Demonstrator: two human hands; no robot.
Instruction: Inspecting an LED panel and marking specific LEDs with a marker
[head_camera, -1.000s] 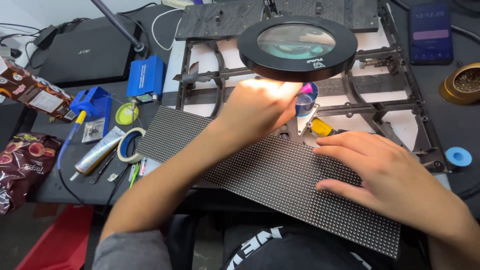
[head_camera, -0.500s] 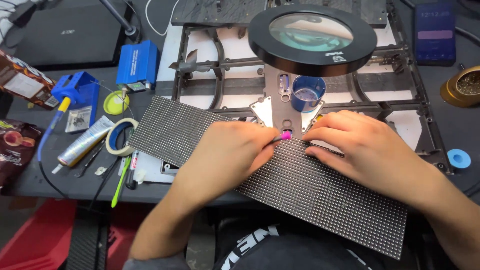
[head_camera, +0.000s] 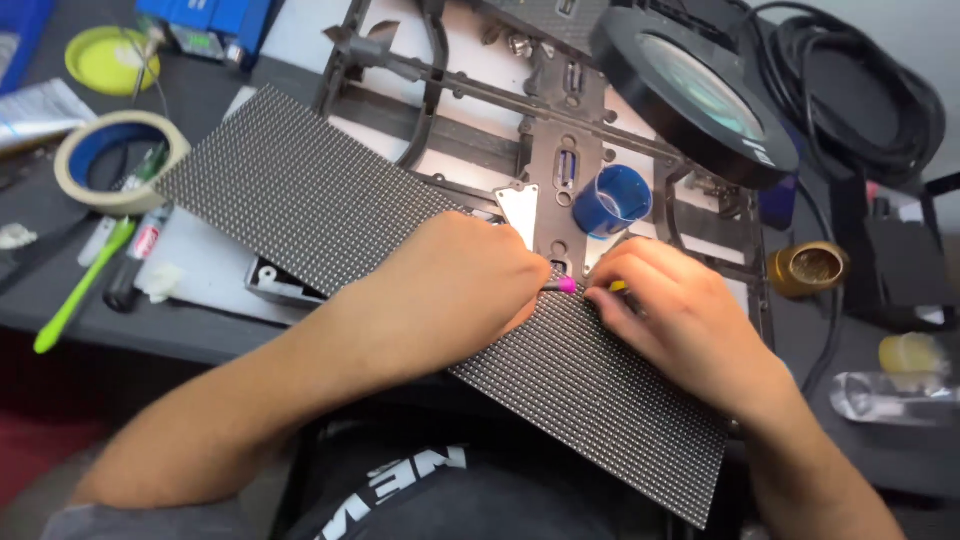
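- I take the dark dotted panel (head_camera: 330, 200) as my landmark; it lies slantwise on the workbench, running from the upper left down to the lower right, partly over a black metal frame (head_camera: 440, 80).
- My left hand (head_camera: 445, 290) rests on the panel's middle, along its far edge, fingers curled tight about a thin tool with a pink tip (head_camera: 567, 285). Only the pink end shows past the fingers; the shaft is hidden.
- My right hand (head_camera: 680, 320) lies on the panel just right of that pink tip, fingertips bent down onto the panel's far edge. A small yellow piece (head_camera: 619, 287) shows at the fingertips; I cannot tell whether it is pinched or merely touched.
- The pink tip sits between the two hands, at the panel's far edge, close to the right fingertips.
- Beyond the panel, just past the hands, a small blue cup (head_camera: 612, 200) stands on the frame.
- Further beyond and to the right, a round black magnifier lamp (head_camera: 695, 95) hangs over the frame.
- Right of the panel, a brass-coloured round tin (head_camera: 810, 268) stands on the bench.
- Left of the panel lie a tape roll (head_camera: 118, 160) and a green pen (head_camera: 85, 290).
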